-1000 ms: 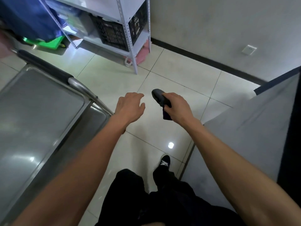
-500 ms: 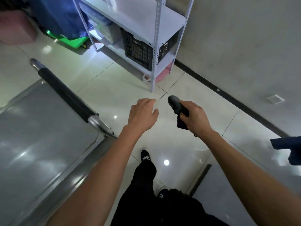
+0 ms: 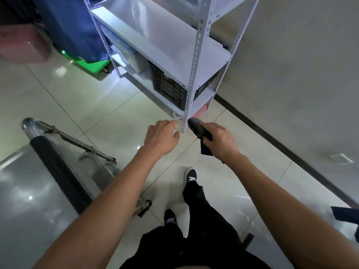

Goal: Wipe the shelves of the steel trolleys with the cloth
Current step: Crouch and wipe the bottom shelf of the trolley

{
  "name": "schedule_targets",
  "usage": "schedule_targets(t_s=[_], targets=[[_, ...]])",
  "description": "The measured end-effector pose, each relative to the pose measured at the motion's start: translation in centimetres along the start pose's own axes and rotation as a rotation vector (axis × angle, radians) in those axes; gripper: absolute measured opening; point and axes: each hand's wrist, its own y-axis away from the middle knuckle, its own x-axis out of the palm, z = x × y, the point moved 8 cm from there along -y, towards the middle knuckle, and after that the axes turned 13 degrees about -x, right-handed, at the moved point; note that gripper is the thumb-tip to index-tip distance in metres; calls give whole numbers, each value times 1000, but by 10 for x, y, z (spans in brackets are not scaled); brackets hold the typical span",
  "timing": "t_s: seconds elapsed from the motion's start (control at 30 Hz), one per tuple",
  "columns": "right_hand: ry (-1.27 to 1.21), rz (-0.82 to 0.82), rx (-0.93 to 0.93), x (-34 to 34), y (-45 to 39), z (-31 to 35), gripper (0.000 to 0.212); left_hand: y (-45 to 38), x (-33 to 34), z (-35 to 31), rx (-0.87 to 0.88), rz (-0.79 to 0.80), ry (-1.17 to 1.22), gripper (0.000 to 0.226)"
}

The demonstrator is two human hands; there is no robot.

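A steel trolley (image 3: 23, 206) fills the lower left, its top shelf shiny and its black-padded handle bar (image 3: 58, 171) running along the near end. My right hand (image 3: 221, 141) is closed around a dark grey cloth (image 3: 198, 129), held in the air over the floor, to the right of the trolley. My left hand (image 3: 162, 135) hangs beside it with fingers loosely curled and nothing in it, away from the trolley's handle.
A white slotted-angle rack (image 3: 194, 61) stands just ahead against the wall, with a black crate (image 3: 169, 88) on its low shelf. A blue bag (image 3: 77, 26), green base and pink box (image 3: 21, 45) sit at the back left. My legs and shoes (image 3: 191, 176) are on the tiled floor below.
The view has swung left and forward: the rack has come closer and the grey surface at the right has dropped out of view. Both hands keep their pose; the cloth stays gripped.
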Motion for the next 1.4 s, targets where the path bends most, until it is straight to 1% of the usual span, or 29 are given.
schedule_targets(t_s=[0.17,0.27,0.33,0.47,0.67,0.77,0.87,0.9,0.93,1.03,1.13,1.2,1.3,1.4], targets=[[49,105,-81,-4,-93,-30,45,-75,-23,-2,-64,14,-45,47],[75,138,-172,-9,-152,-27,45,-109,-44,11,-123,-11,-33,48],[77,168,-221,-8,-188,-16,47,-123,-57,31,-188,-20,3,49],[52,234,-319,9,-254,9,49,-145,-73,88,-356,-46,68,49],[-4,335,-447,65,-355,60,45,-181,-76,177,-562,-44,234,48],[13,390,-488,91,-406,93,38,-207,-87,224,-604,-53,292,49],[15,437,-520,108,-456,130,22,-231,-107,271,-648,-50,306,48],[6,441,-534,111,-471,142,20,-238,-116,285,-662,-49,302,48],[-2,435,-547,113,-487,154,21,-246,-125,299,-670,-54,297,47],[-15,400,-566,121,-530,182,34,-266,-157,335,-682,-85,283,47],[-8,405,-560,133,-570,204,46,-286,-186,368,-701,-129,263,47],[-16,391,-579,144,-598,221,44,-300,-202,393,-716,-146,278,47],[-34,412,-613,170,-646,249,38,-322,-217,435,-737,-147,291,47],[-14,428,-644,196,-695,273,38,-338,-229,480,-776,-146,318,48]])
